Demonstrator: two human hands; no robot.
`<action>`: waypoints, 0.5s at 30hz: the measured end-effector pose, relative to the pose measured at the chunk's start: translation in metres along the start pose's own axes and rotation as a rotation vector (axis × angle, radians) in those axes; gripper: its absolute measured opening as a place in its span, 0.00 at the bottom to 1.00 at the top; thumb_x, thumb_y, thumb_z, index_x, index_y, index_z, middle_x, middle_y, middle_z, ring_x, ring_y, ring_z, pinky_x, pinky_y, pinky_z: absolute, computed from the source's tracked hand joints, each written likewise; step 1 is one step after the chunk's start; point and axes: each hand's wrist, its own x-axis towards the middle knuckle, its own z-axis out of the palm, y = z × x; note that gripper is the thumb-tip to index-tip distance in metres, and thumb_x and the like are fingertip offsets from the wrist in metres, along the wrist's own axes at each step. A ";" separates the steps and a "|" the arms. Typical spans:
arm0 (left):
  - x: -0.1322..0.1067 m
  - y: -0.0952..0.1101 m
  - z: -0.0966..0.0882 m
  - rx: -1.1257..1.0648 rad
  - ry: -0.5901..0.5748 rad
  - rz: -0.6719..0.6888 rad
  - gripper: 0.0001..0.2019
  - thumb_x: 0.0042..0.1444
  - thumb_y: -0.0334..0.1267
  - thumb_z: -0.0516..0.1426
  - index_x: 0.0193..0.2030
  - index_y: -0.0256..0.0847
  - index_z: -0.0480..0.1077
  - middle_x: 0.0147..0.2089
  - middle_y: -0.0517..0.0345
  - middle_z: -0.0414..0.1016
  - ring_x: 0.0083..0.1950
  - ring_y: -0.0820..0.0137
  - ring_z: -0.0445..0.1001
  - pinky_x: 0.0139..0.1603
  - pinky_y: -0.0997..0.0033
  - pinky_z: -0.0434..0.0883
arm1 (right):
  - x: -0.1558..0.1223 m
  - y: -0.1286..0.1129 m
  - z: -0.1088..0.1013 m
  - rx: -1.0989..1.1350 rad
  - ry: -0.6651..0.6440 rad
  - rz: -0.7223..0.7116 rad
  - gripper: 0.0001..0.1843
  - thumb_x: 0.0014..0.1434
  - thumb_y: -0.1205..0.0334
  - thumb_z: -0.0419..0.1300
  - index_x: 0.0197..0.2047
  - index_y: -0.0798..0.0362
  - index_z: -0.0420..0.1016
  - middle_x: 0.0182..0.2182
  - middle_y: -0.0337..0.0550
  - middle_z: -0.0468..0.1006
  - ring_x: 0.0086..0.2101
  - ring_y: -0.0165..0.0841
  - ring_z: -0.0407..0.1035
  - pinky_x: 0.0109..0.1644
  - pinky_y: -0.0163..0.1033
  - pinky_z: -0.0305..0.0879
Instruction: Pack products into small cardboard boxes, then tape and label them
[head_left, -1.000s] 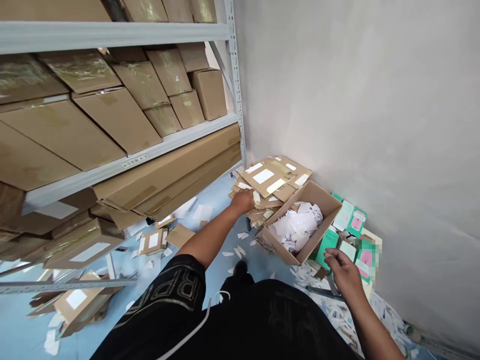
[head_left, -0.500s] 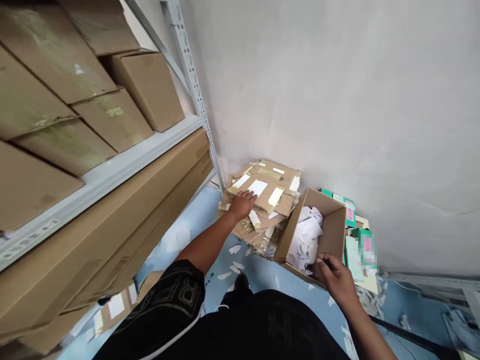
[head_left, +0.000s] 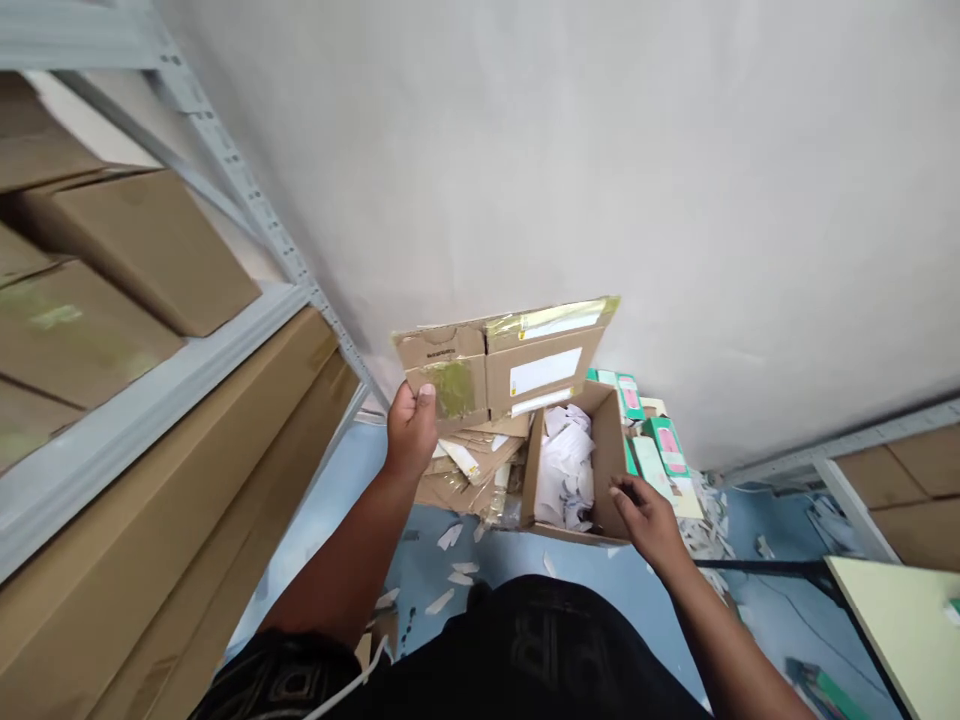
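My left hand is closed on the left edge of a flattened cardboard box, thumb on its near face. The sheet is tilted up, with white labels and yellowish tape on it. Below it lies a stack of flattened cardboard, partly hidden. Beside the stack stands an open cardboard box with torn white paper inside. My right hand is at that box's near right corner, fingers curled and thumb pressed in. What its fingers hold, if anything, I cannot make out.
On the left stands a metal shelf loaded with cartons. Green and white packs lie right of the open box by the wall. Paper scraps litter the blue floor. A pale tabletop juts in at right.
My left hand has lifted a flattened cardboard box off the stack and tilted it up. My right hand stays by the open box. The view has shifted to the right.
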 end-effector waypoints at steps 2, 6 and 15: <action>-0.019 0.011 0.034 -0.096 -0.085 -0.065 0.22 0.65 0.56 0.58 0.55 0.41 0.73 0.50 0.53 0.81 0.55 0.61 0.78 0.59 0.62 0.73 | 0.002 0.005 -0.023 0.098 0.142 -0.001 0.25 0.62 0.44 0.63 0.57 0.49 0.75 0.55 0.54 0.79 0.52 0.47 0.75 0.56 0.54 0.72; -0.070 0.031 0.116 -0.227 -0.281 -0.180 0.22 0.62 0.55 0.61 0.55 0.43 0.73 0.51 0.52 0.81 0.54 0.62 0.79 0.58 0.61 0.73 | 0.002 0.021 -0.093 0.289 0.394 -0.078 0.35 0.61 0.46 0.65 0.67 0.48 0.64 0.64 0.56 0.71 0.59 0.46 0.70 0.60 0.53 0.70; -0.215 0.049 0.337 -0.335 -0.675 -0.311 0.19 0.59 0.52 0.64 0.52 0.44 0.74 0.50 0.55 0.81 0.54 0.63 0.78 0.57 0.64 0.73 | -0.087 0.123 -0.278 0.596 0.636 0.135 0.25 0.52 0.47 0.69 0.51 0.49 0.77 0.46 0.45 0.84 0.45 0.43 0.76 0.51 0.46 0.72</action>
